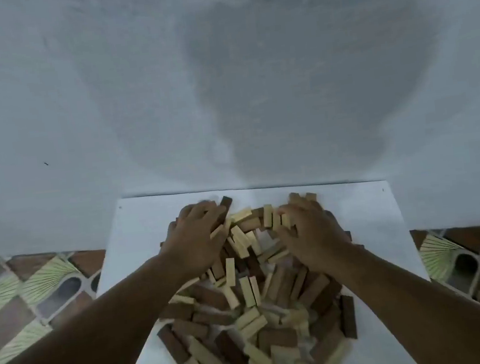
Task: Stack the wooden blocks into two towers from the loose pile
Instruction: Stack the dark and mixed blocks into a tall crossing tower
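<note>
Pile of blocks (253, 293): loose, light and dark wood, mid-table. Left hand (199, 239) at the pile's 10 o'clock, right hand (309, 233) at 2 o'clock, both palm-down with fingers spread on blocks. White table (369, 212); grey wall (134, 89) at 12 o'clock; patterned floor (24, 308) either side.

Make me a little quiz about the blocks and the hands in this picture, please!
1. True or false: a finished tower already stands on the white table.
2. How many shades of wood show in the block pile? A) one B) two C) four
3. Where do the left hand and the right hand rest?

Key
1. False: every block lies loose in a heap, none stacked.
2. B: pale blocks and dark brown blocks.
3. Both lie on the far part of the pile, left hand on its left side, right hand on its right, fingers among the blocks.
</note>
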Demonstrator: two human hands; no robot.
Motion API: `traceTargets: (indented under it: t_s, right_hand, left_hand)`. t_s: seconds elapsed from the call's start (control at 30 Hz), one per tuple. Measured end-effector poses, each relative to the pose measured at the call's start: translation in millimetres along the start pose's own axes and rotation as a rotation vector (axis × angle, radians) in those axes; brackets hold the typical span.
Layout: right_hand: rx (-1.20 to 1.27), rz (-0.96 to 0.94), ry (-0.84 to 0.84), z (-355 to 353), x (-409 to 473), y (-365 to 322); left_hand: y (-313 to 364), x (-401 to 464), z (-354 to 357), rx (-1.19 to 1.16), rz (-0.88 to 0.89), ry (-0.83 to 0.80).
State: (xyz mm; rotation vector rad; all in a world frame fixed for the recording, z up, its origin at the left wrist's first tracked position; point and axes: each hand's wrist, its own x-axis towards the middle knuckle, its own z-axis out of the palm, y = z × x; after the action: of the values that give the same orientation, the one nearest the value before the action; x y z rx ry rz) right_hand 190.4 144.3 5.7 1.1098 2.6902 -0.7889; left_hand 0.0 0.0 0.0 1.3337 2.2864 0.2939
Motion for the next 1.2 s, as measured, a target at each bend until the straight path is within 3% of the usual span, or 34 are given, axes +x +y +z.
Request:
traceTargets:
  t_s: [0.1, 0.33, 0.5, 0.7, 0.8, 0.93, 1.07, 1.2]
  right_hand:
    - [-0.125, -0.043, 0.116, 36, 31, 29]
    - [-0.218, -0.053, 0.178, 93, 61, 38]
    - [-0.16, -0.191, 0.259, 108, 55, 33]
    - [-0.078, -0.263, 0.239, 118, 36, 30]
    - [0.001, -0.329, 0.215, 111, 27, 30]
    - [0.229, -0.354, 0.217, 94, 2, 44]
    - [0.254, -0.263, 0.315, 92, -40, 62]
    - [0.056, -0.076, 0.396, 116, -78, 81]
  left_hand:
    - [-16, 25, 35, 0.133, 0.026, 0.047]
    - [-44, 49, 82, 0.253, 0.076, 0.155]
    - [-49, 35, 96, 0.178, 0.184, 0.276]
    - [-54, 11, 110, 0.109, 0.188, 0.252]
    - [-52, 4, 105, -0.051, 0.197, 0.239]
    - [-55, -31, 91, -0.237, 0.274, 0.451]
    - [-75, -93, 103, -0.278, 0.196, 0.59]
    - [-99, -134, 134, -0.153, -0.119, 0.544]
